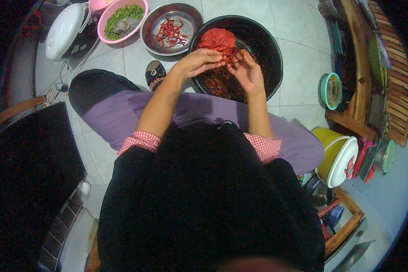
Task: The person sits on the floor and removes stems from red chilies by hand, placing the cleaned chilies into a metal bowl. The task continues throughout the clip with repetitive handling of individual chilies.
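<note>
Above a large black plastic basin (275,68), my left hand (203,62) and my right hand (248,69) come close together, fingertips nearly meeting. Small red pieces, apparently dried chillies, are pinched in my left fingertips. Something red and thin also shows at my right fingertips, but its grip is unclear. A crumpled red plastic bag (217,39) lies in the basin just beyond my hands. Dark red chillies and stems (221,83) cover the basin's near side. To the left, a steel bowl (148,42) holds a small heap of red chillies (171,33).
A pink basin of green chillies (129,13) and a white-lidded rice cooker (64,30) stand at upper left. A turquoise bowl (331,91), a lidded yellow bucket (329,146) and wooden shelving (360,68) are on the right. A sandalled foot (154,73) is beside the steel bowl.
</note>
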### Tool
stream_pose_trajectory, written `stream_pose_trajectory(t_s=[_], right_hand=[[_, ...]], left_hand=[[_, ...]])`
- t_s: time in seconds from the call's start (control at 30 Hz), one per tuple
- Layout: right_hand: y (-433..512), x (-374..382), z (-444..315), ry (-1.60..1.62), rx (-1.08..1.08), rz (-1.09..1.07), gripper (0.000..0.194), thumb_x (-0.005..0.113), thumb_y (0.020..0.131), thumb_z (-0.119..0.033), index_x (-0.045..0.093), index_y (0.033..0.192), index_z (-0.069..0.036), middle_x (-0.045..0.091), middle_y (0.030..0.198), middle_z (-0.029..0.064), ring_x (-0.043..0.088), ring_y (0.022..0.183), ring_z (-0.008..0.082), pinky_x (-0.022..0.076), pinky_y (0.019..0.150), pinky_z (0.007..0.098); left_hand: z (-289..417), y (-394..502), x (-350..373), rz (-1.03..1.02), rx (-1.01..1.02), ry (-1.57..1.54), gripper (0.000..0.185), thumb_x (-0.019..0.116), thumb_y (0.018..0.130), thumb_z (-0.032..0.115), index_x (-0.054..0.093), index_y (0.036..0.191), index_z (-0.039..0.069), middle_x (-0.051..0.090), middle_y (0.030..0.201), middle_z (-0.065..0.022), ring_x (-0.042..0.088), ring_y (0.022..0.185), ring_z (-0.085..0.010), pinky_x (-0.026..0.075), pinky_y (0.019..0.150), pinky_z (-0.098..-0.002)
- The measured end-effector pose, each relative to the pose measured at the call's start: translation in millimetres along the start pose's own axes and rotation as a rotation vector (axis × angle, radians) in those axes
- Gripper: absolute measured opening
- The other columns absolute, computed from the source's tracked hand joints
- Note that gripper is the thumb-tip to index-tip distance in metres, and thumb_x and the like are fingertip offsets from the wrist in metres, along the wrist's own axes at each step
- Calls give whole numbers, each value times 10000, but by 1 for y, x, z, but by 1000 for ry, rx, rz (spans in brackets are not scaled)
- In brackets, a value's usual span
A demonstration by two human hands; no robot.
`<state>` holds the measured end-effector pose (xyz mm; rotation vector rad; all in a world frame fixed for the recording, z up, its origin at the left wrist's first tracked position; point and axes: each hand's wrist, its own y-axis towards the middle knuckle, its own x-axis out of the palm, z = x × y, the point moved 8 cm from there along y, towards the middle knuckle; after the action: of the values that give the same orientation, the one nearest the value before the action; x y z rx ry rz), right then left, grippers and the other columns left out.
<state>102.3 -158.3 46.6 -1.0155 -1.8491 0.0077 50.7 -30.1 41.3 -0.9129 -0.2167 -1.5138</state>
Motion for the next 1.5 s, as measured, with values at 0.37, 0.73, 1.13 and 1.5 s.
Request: stream_pose_trajectory(t_s=[0.37,0.73,1.13,1.5], right_hand=[[3,-41,-35,-1641,-305,348,208,631,775,-109,689,969,-62,686,901,119,651,873,195,477,782,297],[-9,-65,-45,-1899,-314,553,146,634,768,-142,691,883,-73,671,866,142,637,838,323,494,754,377],[8,-73,16,-2018,-506,304,209,662,729,-131,712,927,-174,631,956,119,583,964,315,462,841,403],[10,-55,-12,-793,17,211,199,607,818,-175,672,959,-50,652,834,22,542,666,110,441,616,245]], left_hand=[[1,-5,2,-127,-55,-541,241,532,900,83,529,1107,-40,587,1111,-145,590,1013,-285,551,834,-294],[82,-20,-85,431,504,-267,242,591,860,82,574,1078,-23,603,1029,-105,596,911,-188,516,777,-278],[80,-25,-103,818,536,548,357,624,817,147,589,1133,-17,662,976,-107,631,862,-182,476,800,-279],[-11,18,-10,240,142,693,294,595,882,220,611,1089,12,670,904,-71,641,777,-130,511,673,-253]])
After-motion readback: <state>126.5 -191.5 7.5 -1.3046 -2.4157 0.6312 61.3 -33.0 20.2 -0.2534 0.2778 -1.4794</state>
